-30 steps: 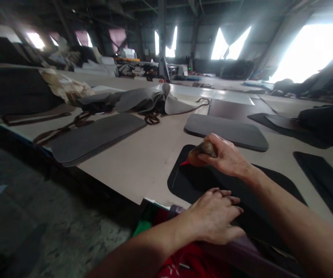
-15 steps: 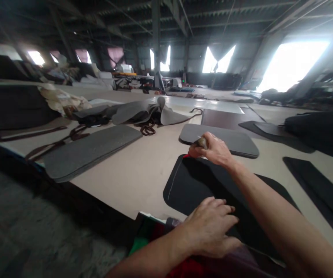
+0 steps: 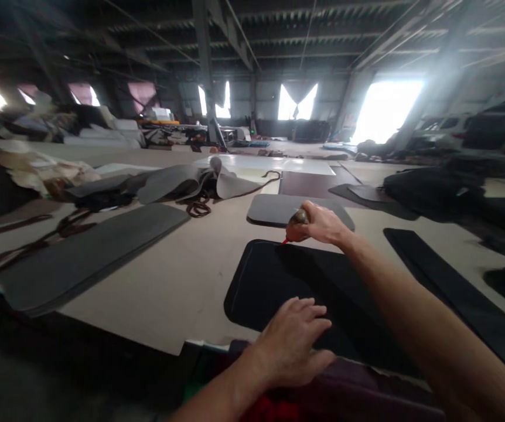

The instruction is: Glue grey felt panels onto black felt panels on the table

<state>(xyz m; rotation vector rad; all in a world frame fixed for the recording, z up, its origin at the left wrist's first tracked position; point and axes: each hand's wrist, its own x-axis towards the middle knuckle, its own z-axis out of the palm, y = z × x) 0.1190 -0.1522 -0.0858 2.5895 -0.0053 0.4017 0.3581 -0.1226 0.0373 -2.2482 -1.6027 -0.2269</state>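
Observation:
My right hand is closed around a small brownish bottle with a red tip. The tip touches the far edge of a black mat with rounded corners lying on the beige table. My left hand rests flat, fingers spread, on the near edge of that same black mat. A thin pale line runs along the mat's left and far edges.
A grey mat lies just beyond the black one, a long grey mat at the left. A long black strip lies at the right. Folded grey material and brown straps sit farther back. Red and purple cloth lies at the near edge.
My right hand has slid the bottle tip from the mat's left side to its far edge and along it to the right. My left hand stayed on the near edge. The view tilted up.

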